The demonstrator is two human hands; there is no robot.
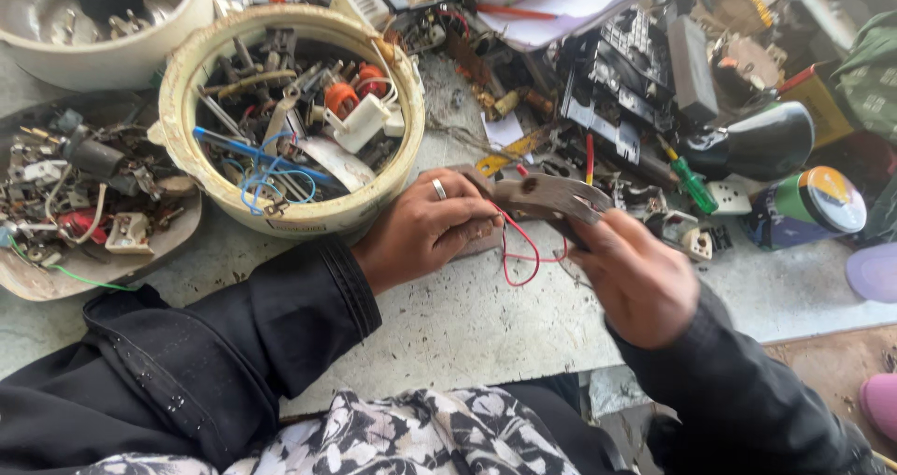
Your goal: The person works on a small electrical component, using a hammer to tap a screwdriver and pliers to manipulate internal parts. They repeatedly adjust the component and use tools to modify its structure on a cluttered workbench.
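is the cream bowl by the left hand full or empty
Full: the cream bowl is heaped with wires, clips and orange-capped parts, right beside the left hand.

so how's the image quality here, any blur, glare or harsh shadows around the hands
Head view: soft, even daylight, with no hard shadows under the left hand or right hand; slight motion softness on the grey metal plate and red wires they hold; mild glare on the black glossy casing; wide-angle bending towards the edges, seen in the cream bowl of parts.
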